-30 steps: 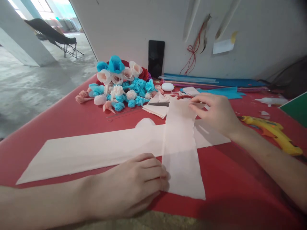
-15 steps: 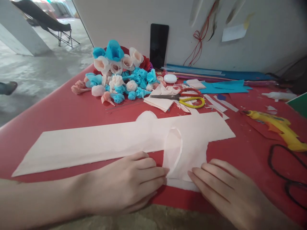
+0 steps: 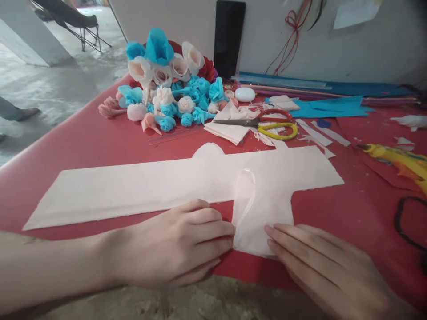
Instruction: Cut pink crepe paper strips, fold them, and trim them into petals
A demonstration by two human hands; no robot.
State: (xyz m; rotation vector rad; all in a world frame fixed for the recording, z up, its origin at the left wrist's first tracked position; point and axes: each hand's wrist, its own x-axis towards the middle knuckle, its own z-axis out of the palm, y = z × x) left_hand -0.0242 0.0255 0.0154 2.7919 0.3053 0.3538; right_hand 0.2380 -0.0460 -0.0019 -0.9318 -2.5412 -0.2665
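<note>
A small piece of pale pink crepe paper [image 3: 267,209] lies near the table's front edge, partly over a long pale strip [image 3: 133,184]. A petal-shaped loop [image 3: 245,191] shows on its left side. My left hand [image 3: 180,244] has curled fingers closed on the small piece's lower left edge; its thumb is hidden. My right hand [image 3: 327,262] rests on the lower right corner, fingers stretched out and close together. Behind the strip, a rounded pale paper piece [image 3: 208,150] pokes out.
Paper flowers [image 3: 167,89] in blue, white and pink are heaped at the back left. Scissors [image 3: 267,124] lie on paper scraps behind the strip. A yellow glue gun [image 3: 396,160] with a black cable is at right. A dark phone [image 3: 228,38] leans against the wall.
The lower layer that stuck out under the small piece's front edge no longer shows; the edges now look lined up. My right hand has shifted slightly. The view has tilted down a little.
</note>
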